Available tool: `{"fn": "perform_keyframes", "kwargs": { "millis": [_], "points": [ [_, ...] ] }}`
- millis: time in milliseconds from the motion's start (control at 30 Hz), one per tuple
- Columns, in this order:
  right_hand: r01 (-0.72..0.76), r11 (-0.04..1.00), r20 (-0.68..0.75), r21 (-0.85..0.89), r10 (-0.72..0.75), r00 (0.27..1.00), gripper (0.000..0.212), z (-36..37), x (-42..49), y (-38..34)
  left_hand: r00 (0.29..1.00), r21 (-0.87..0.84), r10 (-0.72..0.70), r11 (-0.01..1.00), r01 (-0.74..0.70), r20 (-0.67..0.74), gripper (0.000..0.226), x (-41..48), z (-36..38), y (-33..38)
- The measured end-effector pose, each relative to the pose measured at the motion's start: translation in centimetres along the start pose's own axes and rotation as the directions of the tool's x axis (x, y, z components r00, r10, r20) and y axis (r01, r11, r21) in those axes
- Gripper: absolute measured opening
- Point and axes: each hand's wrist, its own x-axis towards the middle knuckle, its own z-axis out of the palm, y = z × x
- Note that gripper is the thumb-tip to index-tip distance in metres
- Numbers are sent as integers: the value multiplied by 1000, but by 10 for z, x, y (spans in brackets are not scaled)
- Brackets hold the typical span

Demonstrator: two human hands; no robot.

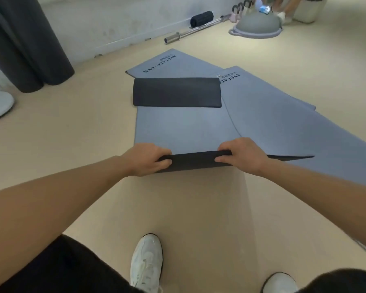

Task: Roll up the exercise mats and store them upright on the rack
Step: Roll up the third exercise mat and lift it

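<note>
I had both hands on the near end of the blue-grey mat [184, 125] that lay flat on the floor [72, 127] straight ahead of me. My left hand [145, 159] and right hand [244, 155] were each closed around the first turn of the roll [195, 161], its dark underside showing between them, fingers curled over the top and thumbs toward me. The far end of that same mat was folded back on itself at 12 o'clock, a dark rectangle [176, 92] lying on the blue surface. Two more mats were spread flat beneath and beside it: one [169, 64] fanned out toward 12 o'clock with printed lettering, another [283, 115] running off toward 3 o'clock. Dark rolled mats [28, 45] stood upright at 10 o'clock by the wall. A barbell [199, 28] and a foam roller [201, 18] lay along the wall at 1 o'clock, near a grey balance dome [257, 26]. My white shoes [146, 263] were at 6 o'clock.
</note>
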Motion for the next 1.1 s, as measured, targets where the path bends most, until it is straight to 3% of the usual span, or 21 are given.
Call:
{"fn": "perform_keyframes", "kwargs": {
  "millis": [200, 300, 467, 633, 800, 933, 1000, 1100],
  "points": [
    [36, 998, -65, -44, -39, 997, 26, -36, 12, -62, 982, 46, -46, 997, 56, -184, 40, -26, -56, -15],
    [50, 997, -96, -63, -56, 994, 28, -38, 19, -68, 962, 66, -137, 986, 156, -238, 47, -35, -58, -27],
    [70, 994, -72, -84, -76, 994, 35, -26, 41, -56, 895, -41, -318, 946, 322, -312, 43, -27, -39, -32],
    [22, 999, 1, -34, -22, 1000, 37, 17, 74, -26, 871, -152, -381, 924, 351, -310, 39, 2, 16, -46],
    [-83, 995, 165, 50, 74, 984, 35, 82, 98, 17, 883, -139, -237, 971, 196, -405, 27, 28, 83, -60],
    [-102, 993, 219, 66, 86, 972, 37, 121, 122, 49, 875, 41, -24, 998, 50, -484, 31, 49, 130, -70],
    [-74, 997, 175, 29, 67, 982, 43, 137, 132, 62, 865, 133, 40, 991, 31, -501, 43, 53, 155, -72],
    [14, 999, 23, -30, -13, 1000, 55, 169, 140, 76, 889, 167, 15, 984, 69, -458, 65, 54, 183, -75]
  ]
}}
